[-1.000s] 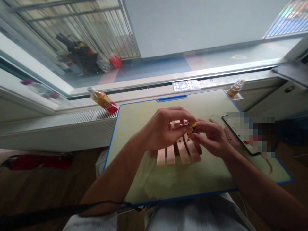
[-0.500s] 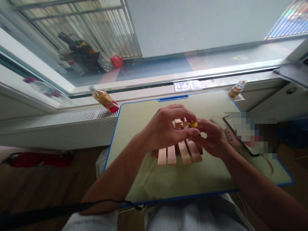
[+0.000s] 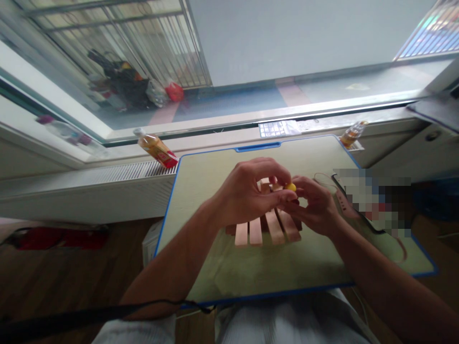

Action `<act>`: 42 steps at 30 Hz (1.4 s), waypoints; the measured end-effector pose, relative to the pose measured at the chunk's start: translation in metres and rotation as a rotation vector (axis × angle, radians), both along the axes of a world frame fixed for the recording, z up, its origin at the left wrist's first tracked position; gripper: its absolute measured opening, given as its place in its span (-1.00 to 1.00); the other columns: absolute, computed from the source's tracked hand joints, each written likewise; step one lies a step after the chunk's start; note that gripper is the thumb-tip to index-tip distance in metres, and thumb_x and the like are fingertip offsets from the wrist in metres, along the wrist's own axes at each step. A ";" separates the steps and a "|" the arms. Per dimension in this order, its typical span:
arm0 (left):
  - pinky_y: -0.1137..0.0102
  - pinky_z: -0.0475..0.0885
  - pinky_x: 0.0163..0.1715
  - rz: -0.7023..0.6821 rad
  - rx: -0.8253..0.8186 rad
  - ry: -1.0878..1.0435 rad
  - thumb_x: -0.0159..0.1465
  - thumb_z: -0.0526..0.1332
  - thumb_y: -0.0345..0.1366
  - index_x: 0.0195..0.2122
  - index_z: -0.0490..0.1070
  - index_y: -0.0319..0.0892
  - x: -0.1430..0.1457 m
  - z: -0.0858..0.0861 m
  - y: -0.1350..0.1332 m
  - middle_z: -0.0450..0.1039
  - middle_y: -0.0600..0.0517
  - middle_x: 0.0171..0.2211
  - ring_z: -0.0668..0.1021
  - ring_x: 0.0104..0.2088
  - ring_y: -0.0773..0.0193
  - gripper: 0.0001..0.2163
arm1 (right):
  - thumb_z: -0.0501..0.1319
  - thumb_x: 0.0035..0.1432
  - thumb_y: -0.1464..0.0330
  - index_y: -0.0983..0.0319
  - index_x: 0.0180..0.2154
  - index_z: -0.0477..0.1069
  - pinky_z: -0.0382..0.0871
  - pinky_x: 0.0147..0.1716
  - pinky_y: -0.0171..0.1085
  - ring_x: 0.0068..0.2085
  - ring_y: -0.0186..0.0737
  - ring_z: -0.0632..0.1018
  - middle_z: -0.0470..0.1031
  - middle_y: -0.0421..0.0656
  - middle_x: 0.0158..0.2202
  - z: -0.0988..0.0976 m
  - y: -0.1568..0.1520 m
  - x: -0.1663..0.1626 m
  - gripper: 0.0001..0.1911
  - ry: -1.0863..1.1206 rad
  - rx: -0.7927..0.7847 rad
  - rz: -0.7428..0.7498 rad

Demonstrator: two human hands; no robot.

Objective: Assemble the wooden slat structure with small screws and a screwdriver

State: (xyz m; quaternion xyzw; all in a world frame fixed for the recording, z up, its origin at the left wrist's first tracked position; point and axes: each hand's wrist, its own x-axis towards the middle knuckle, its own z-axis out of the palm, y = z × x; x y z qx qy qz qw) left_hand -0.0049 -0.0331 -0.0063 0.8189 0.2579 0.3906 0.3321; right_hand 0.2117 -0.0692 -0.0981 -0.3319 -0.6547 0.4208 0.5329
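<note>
Yellow piece (image 3: 291, 187) shifted rightward in left hand (image 3: 247, 191).

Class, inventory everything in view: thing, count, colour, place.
Flat wooden slats: at least four, pale, central
Wooden base: one, dark brown, beneath slats
Small rounded object: one, yellow, above slats
Rectangular tabletop: one, pale, blue rim, centre
Labelled plastic bottle: one, amber, on white radiator
Clear bottle: one, amber contents, far right
Purple-capped bottle: one, clear, far left
Gridded sheet: one, white, windowsill
Bagged clutter: uncountable, black, red, outdoors
Pixelated slab: one, black edge, tabletop right
Left hand: one, bare, fingers on yellow object
Right hand: one, bare, adjacent
</note>
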 end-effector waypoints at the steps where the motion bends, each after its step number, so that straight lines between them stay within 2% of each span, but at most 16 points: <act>1: 0.40 0.58 -0.17 -0.004 -0.001 -0.002 0.30 0.51 -0.34 -0.18 0.67 -0.24 0.000 0.000 0.000 0.68 -0.05 -0.23 0.65 -0.23 0.28 -0.88 | 0.54 0.27 0.37 0.09 0.00 0.63 0.60 -0.23 -0.22 -0.20 -0.18 0.67 0.63 -0.14 -0.11 0.001 0.000 0.000 -0.71 -0.002 -0.002 0.014; 5: 0.40 0.60 -0.15 -0.040 -0.011 -0.016 0.33 0.47 -0.38 -0.14 0.68 -0.23 0.000 -0.001 -0.001 0.69 -0.06 -0.19 0.67 -0.20 0.28 -0.89 | 0.52 0.29 0.36 0.07 0.06 0.66 0.54 -0.31 -0.23 -0.25 -0.19 0.64 0.65 -0.11 -0.11 0.005 -0.001 0.004 -0.68 -0.006 0.014 0.013; 10: 0.37 0.65 -0.09 -0.081 -0.045 -0.009 0.36 0.42 -0.41 -0.09 0.68 -0.21 -0.002 -0.001 0.001 0.69 -0.08 -0.13 0.70 -0.15 0.25 -0.88 | 0.49 0.32 0.32 0.14 -0.09 0.73 0.49 -0.33 -0.20 -0.28 -0.18 0.59 0.67 -0.08 -0.17 0.008 -0.001 0.007 -0.87 -0.037 0.018 0.033; 18: 0.35 0.67 -0.03 -0.085 -0.059 0.010 0.40 0.38 -0.40 -0.05 0.69 -0.23 -0.004 0.000 0.002 0.71 -0.10 -0.10 0.71 -0.11 0.23 -0.86 | 0.48 0.33 0.33 0.14 -0.06 0.70 0.45 -0.42 -0.22 -0.42 -0.23 0.54 0.61 -0.18 -0.37 0.001 -0.002 0.009 -0.85 -0.038 -0.017 -0.016; 24: 0.39 0.68 -0.11 -0.071 -0.112 0.011 0.36 0.44 -0.36 0.00 0.69 -0.23 -0.005 0.000 0.002 0.70 -0.12 -0.06 0.71 -0.07 0.20 -0.80 | 0.52 0.28 0.38 0.11 -0.05 0.66 0.43 -0.43 -0.27 -0.40 -0.28 0.53 0.61 -0.19 -0.30 0.001 0.001 0.005 -0.79 -0.041 0.055 -0.020; 30: 0.40 0.63 -0.16 -0.031 -0.090 -0.008 0.28 0.55 -0.26 -0.13 0.65 -0.22 0.000 -0.005 0.003 0.68 -0.07 -0.15 0.67 -0.19 0.26 -0.78 | 0.53 0.28 0.33 0.09 -0.03 0.62 0.54 -0.33 -0.27 -0.29 -0.23 0.64 0.63 -0.18 -0.20 -0.003 0.001 0.002 -0.76 -0.027 0.005 -0.029; 36: 0.40 0.60 -0.16 -0.007 -0.049 -0.021 0.28 0.53 -0.33 -0.18 0.63 -0.21 0.002 -0.005 0.001 0.68 -0.05 -0.20 0.65 -0.22 0.29 -0.84 | 0.59 0.20 0.30 0.10 -0.09 0.62 0.60 -0.29 -0.28 -0.26 -0.22 0.65 0.63 -0.19 -0.21 -0.002 0.001 0.000 -0.72 -0.053 0.010 -0.076; 39: 0.41 0.61 -0.16 -0.019 -0.063 -0.013 0.30 0.50 -0.37 -0.16 0.65 -0.22 0.000 -0.002 0.001 0.69 -0.05 -0.19 0.66 -0.21 0.28 -0.87 | 0.57 0.23 0.30 0.11 0.00 0.62 0.61 -0.29 -0.26 -0.25 -0.21 0.66 0.65 -0.15 -0.14 0.001 -0.001 0.001 -0.67 -0.050 -0.023 -0.024; 42: 0.40 0.64 -0.15 -0.031 -0.092 -0.008 0.32 0.46 -0.39 -0.12 0.68 -0.22 -0.002 -0.001 0.001 0.71 -0.07 -0.16 0.69 -0.19 0.26 -0.88 | 0.52 0.29 0.28 0.12 0.08 0.64 0.58 -0.39 -0.26 -0.32 -0.24 0.63 0.67 -0.12 -0.13 0.000 -0.002 0.003 -0.66 0.000 -0.057 0.002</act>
